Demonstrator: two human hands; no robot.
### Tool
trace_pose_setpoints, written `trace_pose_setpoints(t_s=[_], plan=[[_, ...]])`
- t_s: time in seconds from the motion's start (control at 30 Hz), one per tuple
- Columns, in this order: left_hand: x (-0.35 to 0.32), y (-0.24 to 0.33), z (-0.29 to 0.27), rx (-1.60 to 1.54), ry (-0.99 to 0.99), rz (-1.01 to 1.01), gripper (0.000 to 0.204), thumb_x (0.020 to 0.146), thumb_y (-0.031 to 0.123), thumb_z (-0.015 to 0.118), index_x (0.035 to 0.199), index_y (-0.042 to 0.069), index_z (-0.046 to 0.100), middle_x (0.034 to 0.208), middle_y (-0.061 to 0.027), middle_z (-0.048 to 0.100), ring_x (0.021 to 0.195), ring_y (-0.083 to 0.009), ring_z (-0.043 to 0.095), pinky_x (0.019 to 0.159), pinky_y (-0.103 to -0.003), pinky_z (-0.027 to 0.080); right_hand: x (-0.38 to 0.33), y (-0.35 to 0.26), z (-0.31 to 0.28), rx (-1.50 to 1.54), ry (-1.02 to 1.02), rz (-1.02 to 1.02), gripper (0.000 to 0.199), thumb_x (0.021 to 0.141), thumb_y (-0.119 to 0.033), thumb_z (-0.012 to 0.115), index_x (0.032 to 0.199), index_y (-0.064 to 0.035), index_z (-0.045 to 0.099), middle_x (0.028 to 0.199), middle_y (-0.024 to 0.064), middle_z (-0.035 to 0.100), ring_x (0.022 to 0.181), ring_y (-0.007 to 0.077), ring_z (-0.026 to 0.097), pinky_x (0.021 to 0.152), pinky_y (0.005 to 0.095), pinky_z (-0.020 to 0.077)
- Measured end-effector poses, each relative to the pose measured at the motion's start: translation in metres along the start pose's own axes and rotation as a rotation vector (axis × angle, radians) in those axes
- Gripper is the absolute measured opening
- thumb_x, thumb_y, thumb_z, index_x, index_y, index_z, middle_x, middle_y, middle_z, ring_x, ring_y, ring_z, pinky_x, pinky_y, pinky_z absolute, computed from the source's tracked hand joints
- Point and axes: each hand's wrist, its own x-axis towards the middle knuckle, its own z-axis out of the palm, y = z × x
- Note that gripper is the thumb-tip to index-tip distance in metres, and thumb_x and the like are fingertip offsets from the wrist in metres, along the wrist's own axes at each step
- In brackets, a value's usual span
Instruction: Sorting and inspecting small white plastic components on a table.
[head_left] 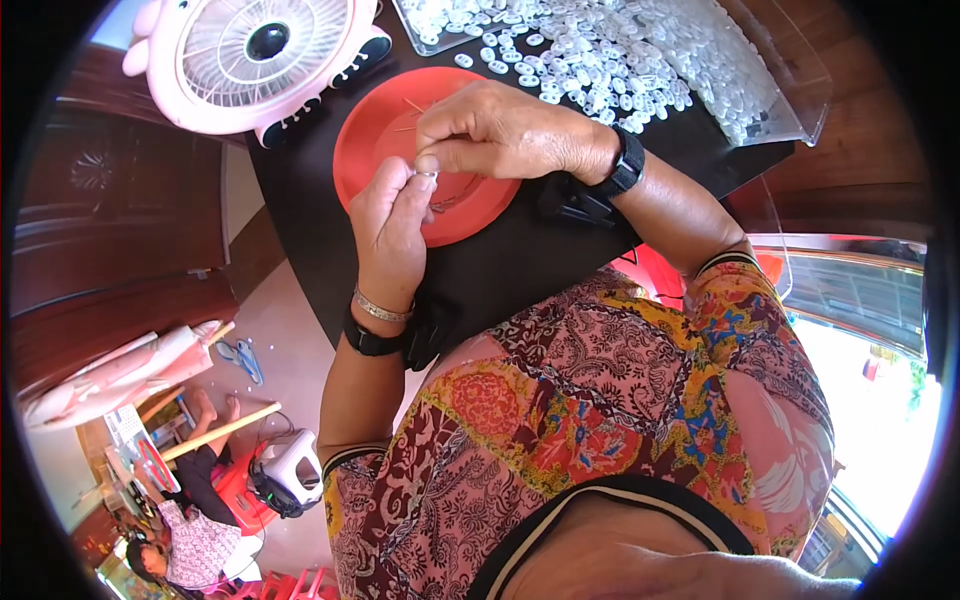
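Note:
My left hand [388, 215] and my right hand [505, 130] meet over a red round plate [355, 150]. Between the left thumb and fingers is a small clear plastic piece [427, 173]. The right thumb and forefinger are pinched together right against it; whether they grip something of their own is hidden. Thin orange-brown strips [410, 104] show in the plate beyond the right hand. Some thin dark bits [447, 203] lie in it nearer to me. Past my right hand spreads a heap of clear oval plastic pieces [625, 60] with two holes each.
The heap fills a clear tray [790, 125] and spills onto the black table [300, 255]. A pink fan [265, 40] stands at the far left. Dark clip-like objects [575, 203] sit near the table edge. On the floor side, another person [190, 535] sits near red stools [290, 585].

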Motion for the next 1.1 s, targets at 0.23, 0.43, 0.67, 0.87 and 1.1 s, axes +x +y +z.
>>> trace_pose_setpoints(t_s=[0.23, 0.43, 0.67, 0.87, 1.1], plan=[[0.007, 0.002, -0.004, -0.134, 0.076, -0.001, 0.014, 0.087, 0.006, 0.049, 0.076, 0.000, 0.051, 0.063, -0.0007, 0.046, 0.057, -0.0072, 0.042, 0.055, -0.023, 0.037, -0.006, 0.038, -0.055, -0.524, 0.418, 0.319, 0.021, 0.085, -0.026, 0.061, 0.089, -0.0073, 0.070, 0.080, 0.0132, 0.066, 0.073, 0.0247, 0.064, 0.066, 0.0372, 0.0500], [0.007, 0.004, -0.003, -0.181, 0.059, -0.002, 0.013, 0.087, 0.006, 0.049, 0.076, 0.000, 0.052, 0.063, -0.0008, 0.045, 0.057, -0.0077, 0.042, 0.056, -0.024, 0.037, -0.019, 0.079, -0.055, -0.821, 0.298, 0.440, 0.018, 0.080, -0.027, 0.061, 0.087, -0.0117, 0.068, 0.079, 0.0080, 0.066, 0.074, 0.0259, 0.064, 0.067, 0.0391, 0.0497], [0.008, 0.004, -0.001, -0.165, 0.038, -0.009, 0.012, 0.087, 0.006, 0.050, 0.077, -0.001, 0.053, 0.063, -0.0009, 0.048, 0.058, -0.0071, 0.044, 0.056, -0.023, 0.038, -0.019, 0.097, -0.047, -0.861, 0.247, 0.452, 0.016, 0.076, -0.024, 0.062, 0.082, -0.0099, 0.062, 0.079, 0.0089, 0.066, 0.075, 0.0301, 0.063, 0.066, 0.0413, 0.0495], [0.006, 0.004, -0.003, -0.125, 0.046, -0.013, 0.014, 0.089, 0.008, 0.046, 0.080, -0.001, 0.054, 0.063, -0.0026, 0.047, 0.057, -0.0107, 0.046, 0.057, -0.025, 0.039, -0.010, 0.065, -0.052, -0.305, 0.260, 0.458, 0.016, 0.081, -0.022, 0.064, 0.091, -0.0088, 0.064, 0.077, 0.0036, 0.065, 0.068, 0.0136, 0.061, 0.061, 0.0269, 0.0474], [0.006, 0.006, -0.002, -0.183, 0.069, -0.053, 0.013, 0.088, 0.007, 0.047, 0.080, -0.001, 0.053, 0.062, -0.0015, 0.044, 0.056, -0.0106, 0.044, 0.055, -0.024, 0.038, -0.003, 0.032, -0.028, 0.676, 0.192, 0.305, 0.020, 0.087, -0.015, 0.065, 0.103, -0.0019, 0.065, 0.088, 0.0023, 0.068, 0.074, 0.0062, 0.060, 0.067, 0.0200, 0.0480]])
